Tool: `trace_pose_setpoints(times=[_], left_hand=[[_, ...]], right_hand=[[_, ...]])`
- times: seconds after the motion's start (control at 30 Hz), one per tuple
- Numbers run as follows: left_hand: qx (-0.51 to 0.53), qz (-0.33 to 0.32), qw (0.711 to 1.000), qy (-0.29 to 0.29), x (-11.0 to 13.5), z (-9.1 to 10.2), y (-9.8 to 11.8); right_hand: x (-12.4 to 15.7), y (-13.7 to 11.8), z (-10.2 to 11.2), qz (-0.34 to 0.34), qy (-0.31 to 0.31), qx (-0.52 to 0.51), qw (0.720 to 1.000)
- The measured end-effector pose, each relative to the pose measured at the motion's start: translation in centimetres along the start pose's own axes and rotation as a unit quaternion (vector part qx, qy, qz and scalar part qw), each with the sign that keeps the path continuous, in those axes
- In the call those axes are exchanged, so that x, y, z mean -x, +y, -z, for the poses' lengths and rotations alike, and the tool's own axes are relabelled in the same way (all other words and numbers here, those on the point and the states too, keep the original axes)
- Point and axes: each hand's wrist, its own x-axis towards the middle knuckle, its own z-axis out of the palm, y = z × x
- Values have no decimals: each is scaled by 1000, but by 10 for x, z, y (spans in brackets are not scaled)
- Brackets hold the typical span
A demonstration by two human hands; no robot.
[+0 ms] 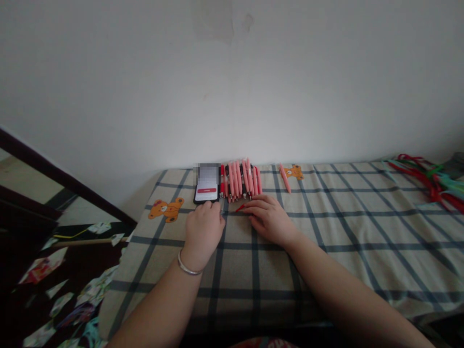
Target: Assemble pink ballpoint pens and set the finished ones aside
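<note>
My left hand (205, 224) is closed, knuckles up, just below a black-edged phone (207, 186). Whatever its curled fingers may hold is hidden under the hand. My right hand (270, 217) lies low over the cloth with its fingers stretched out and the thumb apart. At its fingertips is a small red piece (239, 208), too small to name. Just beyond the hands, several pink pens (237, 179) lie side by side in a row, with some red and dark parts among them. A single pink pen (285, 179) lies apart to the right.
A checked cloth (348, 232) with printed bears covers the surface, which meets a pale wall (232, 96) at the back. Red and green ribbon-like strips (431, 181) are heaped at the far right. Scraps and packaging (61, 304) lie lower down beyond the left edge.
</note>
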Motion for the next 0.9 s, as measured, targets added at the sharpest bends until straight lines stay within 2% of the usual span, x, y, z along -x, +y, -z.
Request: trace_pose_setpoints(times=[0.27,0.5,0.73,0.9], left_hand=[[13,-5,999,38,1,-2,3],[43,-47,996,55,-3,-3,3],[63,-68,994,61,-2,-8,6],[71,-70,993,65,-3,-11,6]], right_hand=[[0,2,-1,-41,51,20,998],[-1,-1,-4,-11,17,32,999],[-2,-2,-8,-20,-20,64,998],[-1,-1,-11,-27,-25,71,997]])
